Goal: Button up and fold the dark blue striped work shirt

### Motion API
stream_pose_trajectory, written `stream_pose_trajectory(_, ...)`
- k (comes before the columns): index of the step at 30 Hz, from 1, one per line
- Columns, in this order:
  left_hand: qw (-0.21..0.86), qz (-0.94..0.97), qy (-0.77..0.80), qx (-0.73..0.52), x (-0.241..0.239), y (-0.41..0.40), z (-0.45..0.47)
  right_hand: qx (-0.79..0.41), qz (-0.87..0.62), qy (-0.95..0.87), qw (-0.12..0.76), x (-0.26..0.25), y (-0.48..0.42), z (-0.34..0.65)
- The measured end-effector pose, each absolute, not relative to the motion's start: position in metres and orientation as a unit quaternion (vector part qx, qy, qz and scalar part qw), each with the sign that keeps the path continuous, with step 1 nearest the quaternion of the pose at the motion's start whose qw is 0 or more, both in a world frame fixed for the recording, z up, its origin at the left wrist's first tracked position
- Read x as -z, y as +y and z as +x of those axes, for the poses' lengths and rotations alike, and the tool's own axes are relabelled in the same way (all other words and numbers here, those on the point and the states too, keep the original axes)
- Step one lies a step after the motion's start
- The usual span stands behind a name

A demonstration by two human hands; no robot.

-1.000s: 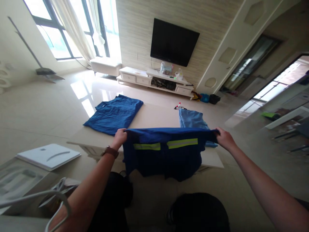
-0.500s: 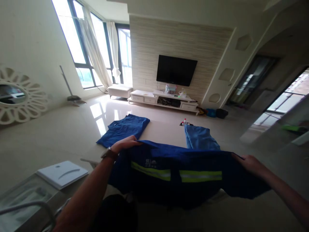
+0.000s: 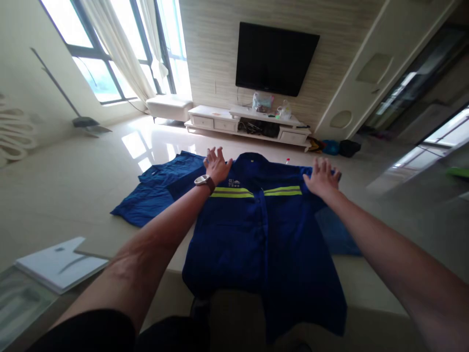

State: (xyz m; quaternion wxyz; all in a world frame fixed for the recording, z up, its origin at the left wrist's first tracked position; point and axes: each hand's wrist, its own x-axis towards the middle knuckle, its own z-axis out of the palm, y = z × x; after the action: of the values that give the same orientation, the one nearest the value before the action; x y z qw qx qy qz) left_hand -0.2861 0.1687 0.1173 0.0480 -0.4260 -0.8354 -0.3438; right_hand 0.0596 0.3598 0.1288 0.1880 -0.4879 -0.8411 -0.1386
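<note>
A dark blue work jacket [image 3: 234, 239] with yellow-green reflective stripes is spread out front side up, collar away from me. Its lower part hangs over the near edge of a pale surface [image 3: 370, 278]. My left hand [image 3: 217, 167], fingers spread, is at the jacket's left shoulder. My right hand [image 3: 322, 177] is at the other shoulder, its fingers apart too. Whether the palms press on the cloth I cannot tell. Another blue garment [image 3: 146, 198] lies to the left, partly under the jacket's sleeve. A lighter blue folded garment [image 3: 339, 232] shows beneath my right forearm.
At the lower left a white box [image 3: 62, 264] lies on a glass-topped stand. A low white TV cabinet [image 3: 214, 122] with items on it stands by the far wall under a black television [image 3: 276, 58]. A dustpan [image 3: 86, 122] stands near the window. A red bottle cap [image 3: 287, 160] shows behind the jacket.
The jacket, held up between both hands before, now lies spread out. Both hands have let go and opened at its shoulders. The view has tilted down.
</note>
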Motion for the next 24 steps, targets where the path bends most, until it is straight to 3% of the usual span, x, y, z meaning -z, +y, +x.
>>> stream_pose_trajectory(3, -0.008, -0.472, -0.813, 0.341, -0.067, 0.118, -0.249, 0.101, -0.396, -0.904, 0.129, -0.071, 0.282, 0.092)
stream_pose_trajectory(7, -0.105, -0.509, -0.777, 0.356, -0.013, 0.008, -0.217, -0.007, -0.342, -0.938, 0.050, -0.016, 0.158, 0.223)
stream_pose_trajectory(13, -0.249, -0.285, -0.810, 0.449, 0.033, -0.179, -0.185, -0.173, -0.368, -0.914, -0.004, 0.007, 0.004, 0.432)
stream_pose_trajectory(19, -0.272, -0.078, -0.888, 0.362, 0.065, -0.319, -0.161, -0.093, -0.415, -0.883, 0.201, 0.025, -0.082, 0.464)
stream_pose_trajectory(24, -0.240, 0.046, -0.921, 0.302, 0.083, -0.335, -0.132, -0.120, -0.425, -0.866, 0.234, 0.019, -0.078, 0.439)
